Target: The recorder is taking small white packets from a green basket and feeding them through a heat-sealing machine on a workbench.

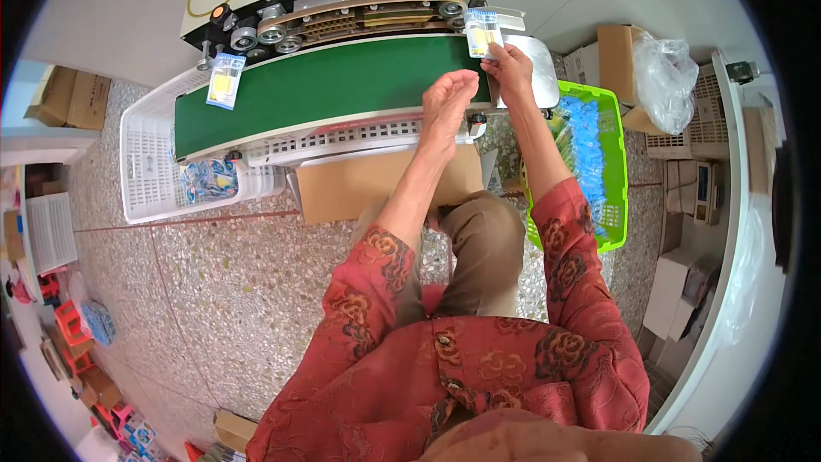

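Observation:
My right hand [511,74] pinches the lower edge of a small clear-and-blue plastic packet [483,32] with something yellow inside. The packet stands at the right end of the band sealing machine [359,7], its top by the sealing belts. My left hand [448,106] holds nothing; its fingers are stretched out together over the right part of the green conveyor belt [333,81]. A second such packet [225,80] is at the belt's left end, away from both hands.
Below the belt's left end stands a white basket [141,162] with packets in it. A green basket [617,162] of blue packets is beside my right forearm. A cardboard box [376,184] sits under the machine, before my knees. Shelving [714,316] lines the right side.

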Motion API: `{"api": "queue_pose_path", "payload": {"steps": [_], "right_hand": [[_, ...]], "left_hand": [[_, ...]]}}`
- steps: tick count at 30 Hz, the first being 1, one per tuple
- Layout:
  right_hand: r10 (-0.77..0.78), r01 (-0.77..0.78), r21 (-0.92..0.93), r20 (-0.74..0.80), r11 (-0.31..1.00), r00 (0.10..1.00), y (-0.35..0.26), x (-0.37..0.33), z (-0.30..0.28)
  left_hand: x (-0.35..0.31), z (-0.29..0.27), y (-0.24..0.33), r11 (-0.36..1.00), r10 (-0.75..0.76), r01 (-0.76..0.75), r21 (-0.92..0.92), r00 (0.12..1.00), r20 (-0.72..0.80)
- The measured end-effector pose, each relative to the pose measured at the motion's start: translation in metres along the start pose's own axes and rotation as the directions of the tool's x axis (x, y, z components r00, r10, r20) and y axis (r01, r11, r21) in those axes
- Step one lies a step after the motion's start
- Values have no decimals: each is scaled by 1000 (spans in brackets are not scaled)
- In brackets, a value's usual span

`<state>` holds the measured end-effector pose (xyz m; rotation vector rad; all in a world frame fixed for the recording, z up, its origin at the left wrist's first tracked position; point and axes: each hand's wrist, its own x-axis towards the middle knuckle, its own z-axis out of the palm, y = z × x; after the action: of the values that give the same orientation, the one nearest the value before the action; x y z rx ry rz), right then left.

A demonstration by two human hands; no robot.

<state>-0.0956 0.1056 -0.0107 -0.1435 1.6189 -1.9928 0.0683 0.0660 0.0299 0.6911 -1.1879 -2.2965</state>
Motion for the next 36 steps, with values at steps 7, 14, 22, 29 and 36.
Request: {"api": "queue_pose_path", "payload": {"steps": [7, 14, 22, 29, 36], "right_hand": [[-2, 7, -105, 48, 994, 999, 16, 10, 23], [8, 45, -235, 218, 971, 976, 21, 33, 7], [-144, 279, -362, 359, 889, 922, 21, 2, 40], [-197, 406, -538, 404, 739, 893, 13, -84, 39], [-193, 385, -604, 360, 698, 913, 6, -99, -45]], "left_hand": [[4, -1, -1, 995, 56, -60, -80, 997, -49], [18, 5, -13, 991, 132, -132, 1, 986, -104], [-5, -19, 2, 969, 248, -242, 53, 958, -144], [-89, -113, 31, 858, 511, -454, 239, 801, -312], [-158, -339, 24, 431, 802, 116, 895, 406, -439]]}}
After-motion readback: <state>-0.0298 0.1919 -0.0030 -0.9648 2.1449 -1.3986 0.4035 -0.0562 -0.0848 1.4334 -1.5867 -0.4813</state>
